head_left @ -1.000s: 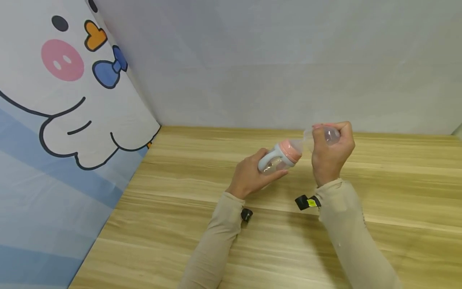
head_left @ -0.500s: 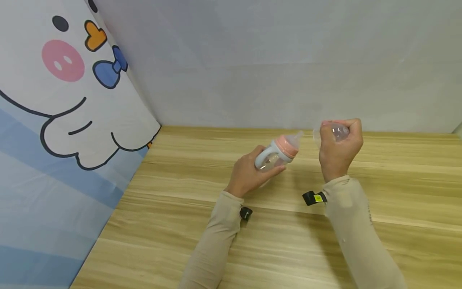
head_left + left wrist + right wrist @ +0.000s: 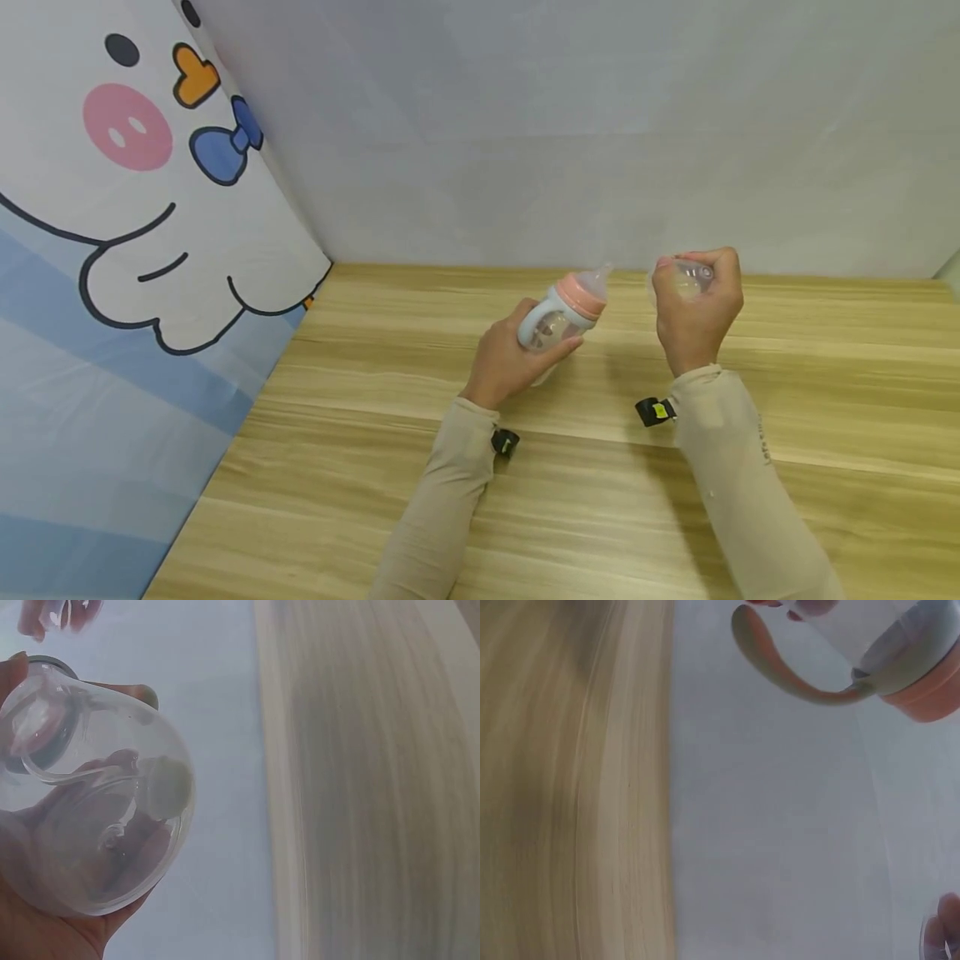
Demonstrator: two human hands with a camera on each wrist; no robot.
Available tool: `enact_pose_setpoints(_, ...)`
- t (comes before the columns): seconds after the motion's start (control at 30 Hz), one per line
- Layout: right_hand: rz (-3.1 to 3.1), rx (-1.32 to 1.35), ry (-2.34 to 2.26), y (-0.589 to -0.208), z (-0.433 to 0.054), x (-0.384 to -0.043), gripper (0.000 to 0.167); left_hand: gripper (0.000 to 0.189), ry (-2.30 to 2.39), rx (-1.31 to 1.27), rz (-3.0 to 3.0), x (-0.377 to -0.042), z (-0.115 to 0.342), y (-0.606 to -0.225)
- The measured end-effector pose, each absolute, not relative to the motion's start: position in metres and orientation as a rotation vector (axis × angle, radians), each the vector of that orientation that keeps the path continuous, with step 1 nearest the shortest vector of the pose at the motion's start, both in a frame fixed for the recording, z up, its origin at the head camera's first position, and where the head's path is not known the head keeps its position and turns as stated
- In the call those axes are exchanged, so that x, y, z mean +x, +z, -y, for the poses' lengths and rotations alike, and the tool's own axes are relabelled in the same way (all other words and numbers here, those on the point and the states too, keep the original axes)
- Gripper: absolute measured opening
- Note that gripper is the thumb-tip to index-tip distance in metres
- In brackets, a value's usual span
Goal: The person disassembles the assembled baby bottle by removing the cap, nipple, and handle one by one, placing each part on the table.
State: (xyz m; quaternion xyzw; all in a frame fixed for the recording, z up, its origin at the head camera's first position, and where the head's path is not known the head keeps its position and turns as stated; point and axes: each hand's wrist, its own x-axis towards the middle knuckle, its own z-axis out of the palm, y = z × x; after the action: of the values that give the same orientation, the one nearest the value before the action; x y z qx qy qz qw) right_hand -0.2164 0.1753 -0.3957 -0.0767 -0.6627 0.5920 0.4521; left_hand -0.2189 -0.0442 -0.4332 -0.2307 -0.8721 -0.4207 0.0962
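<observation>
Clear cap off the feeding bottle, one in each hand

The clear plastic feeding bottle with a peach-pink collar [image 3: 564, 308] is in my left hand [image 3: 504, 357], held over the back part of the table; it leans, its translucent soft teat [image 3: 597, 280] pointing up and to the right; a pale blue-grey curved handle [image 3: 534, 320] shows on its side, and in the left wrist view a thin clear tube [image 3: 64, 778] bends inside it; my left fingers and thumb are wrapped round the body. The clear plastic dome-shaped cap [image 3: 692, 277] is in my right hand [image 3: 697, 315], fingers and thumb curled about it, its wide end towards the bottle; the two things do not touch.

A second ago the cap's rim was right up at the teat's tip; now there is a plain gap between them; the bottle has shifted left and stands somewhat steeper than it did, while my right hand ends up slightly to the right of where it was.

Farther out, beige sleeves [image 3: 442, 492] cover both my forearms; a small black wrist camera [image 3: 506, 443] sits at each cuff; under them lies the wood-grain table [image 3: 360, 450]; behind it rises a pale grey sheet wall [image 3: 555, 142], and to the left hangs a blue and white cartoon-printed cloth [image 3: 67, 242].
</observation>
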Motion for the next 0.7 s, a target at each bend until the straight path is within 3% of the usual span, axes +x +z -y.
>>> enact_pose_setpoints(0.7, 1.73, -0.235, 1.278, -0.408, -0.207, -0.223, 0.025, 0.047, -1.313, -0.627, 2.538, -0.218, 0.05, -0.435)
